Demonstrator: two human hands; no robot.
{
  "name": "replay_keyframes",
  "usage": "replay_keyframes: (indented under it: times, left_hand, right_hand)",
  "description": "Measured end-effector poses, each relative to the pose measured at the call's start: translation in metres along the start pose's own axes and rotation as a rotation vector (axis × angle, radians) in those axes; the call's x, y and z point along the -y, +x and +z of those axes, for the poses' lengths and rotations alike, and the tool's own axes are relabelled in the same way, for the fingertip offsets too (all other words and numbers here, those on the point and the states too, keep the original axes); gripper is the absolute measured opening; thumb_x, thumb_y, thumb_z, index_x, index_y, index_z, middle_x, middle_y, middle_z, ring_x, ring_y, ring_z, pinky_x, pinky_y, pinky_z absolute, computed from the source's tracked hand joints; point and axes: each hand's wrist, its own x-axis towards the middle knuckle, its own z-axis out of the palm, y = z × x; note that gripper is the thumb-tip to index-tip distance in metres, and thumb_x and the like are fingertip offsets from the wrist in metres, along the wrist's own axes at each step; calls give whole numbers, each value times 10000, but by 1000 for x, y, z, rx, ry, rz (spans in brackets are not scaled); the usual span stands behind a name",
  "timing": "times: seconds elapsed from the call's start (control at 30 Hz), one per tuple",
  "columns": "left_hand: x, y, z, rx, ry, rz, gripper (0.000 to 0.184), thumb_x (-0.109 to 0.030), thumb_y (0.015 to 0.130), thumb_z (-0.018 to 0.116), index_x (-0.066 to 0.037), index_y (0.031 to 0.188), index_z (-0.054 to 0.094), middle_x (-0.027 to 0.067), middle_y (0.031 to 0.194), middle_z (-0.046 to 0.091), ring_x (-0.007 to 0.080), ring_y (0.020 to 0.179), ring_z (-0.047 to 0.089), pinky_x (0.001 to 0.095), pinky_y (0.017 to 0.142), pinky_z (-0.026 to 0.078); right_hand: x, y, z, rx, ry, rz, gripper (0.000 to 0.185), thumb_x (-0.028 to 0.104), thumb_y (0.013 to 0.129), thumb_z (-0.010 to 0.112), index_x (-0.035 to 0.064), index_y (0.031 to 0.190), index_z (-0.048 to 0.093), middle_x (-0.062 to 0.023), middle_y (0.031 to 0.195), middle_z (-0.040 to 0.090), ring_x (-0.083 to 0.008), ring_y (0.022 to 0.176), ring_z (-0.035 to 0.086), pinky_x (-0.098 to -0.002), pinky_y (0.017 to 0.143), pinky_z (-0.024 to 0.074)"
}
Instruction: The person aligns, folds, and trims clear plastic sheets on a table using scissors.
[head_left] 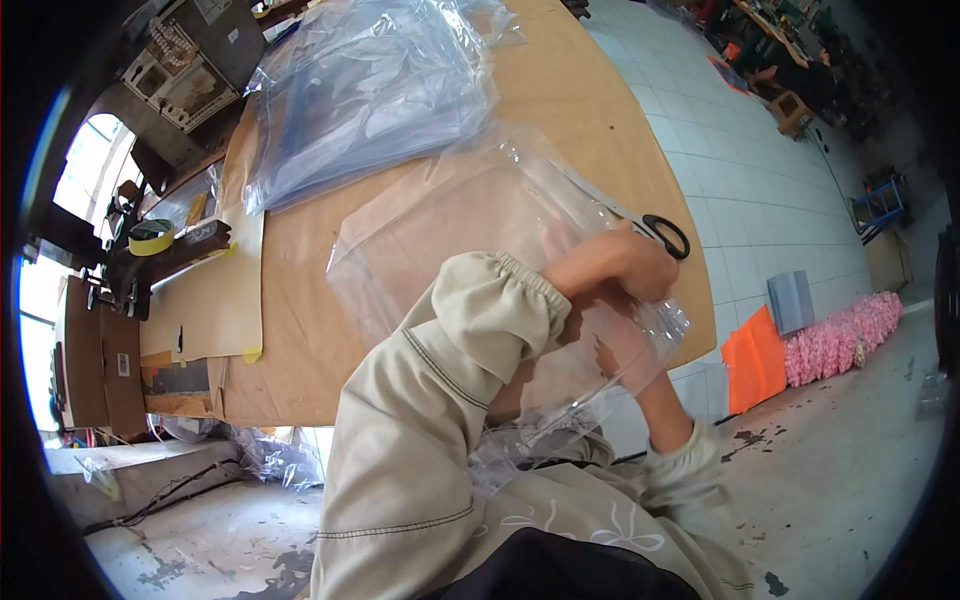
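Observation:
A large clear plastic bag (430, 210) lies spread over the brown-covered table and hangs past its near edge. My left hand (645, 265) is closed at the bag's right side, its fingertips turned down and largely hidden. Right beside its knuckles are the black handles of a pair of scissors (665, 236), with the blades pointing up and left along the plastic. My right hand (600, 320) sits under or inside the clear film, below my left wrist. The plastic and my left arm blur its fingers.
Stacked clear plastic sheets (375, 100) cover the far part of the table (570, 90). A yellow tape roll (151, 237) rests by dark equipment at the left. Orange material (754, 360) and a pink bundle (845, 337) are on the floor at the right.

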Motion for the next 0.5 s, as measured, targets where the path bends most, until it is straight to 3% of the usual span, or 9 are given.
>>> replay_keyframes:
  times: [0.17, 0.5]
  left_hand:
    - [-8, 4, 3, -40, 13, 2, 212, -178, 786, 501, -28, 696, 620, 136, 744, 621, 302, 769, 595, 466, 687, 310]
    - [-10, 3, 4, -111, 38, -40, 130, -100, 705, 521, -27, 707, 628, 127, 773, 632, 303, 777, 603, 471, 678, 311]
  right_hand:
    - [0, 17, -2, -27, 48, -18, 496, 314, 829, 540, 132, 1271, 408, -153, 1284, 428, -274, 1182, 414, -496, 951, 331]
    - [16, 112, 13, -189, 228, -165, 466, 293, 822, 549, 115, 1237, 430, -153, 1246, 446, -278, 1154, 429, -471, 940, 343]
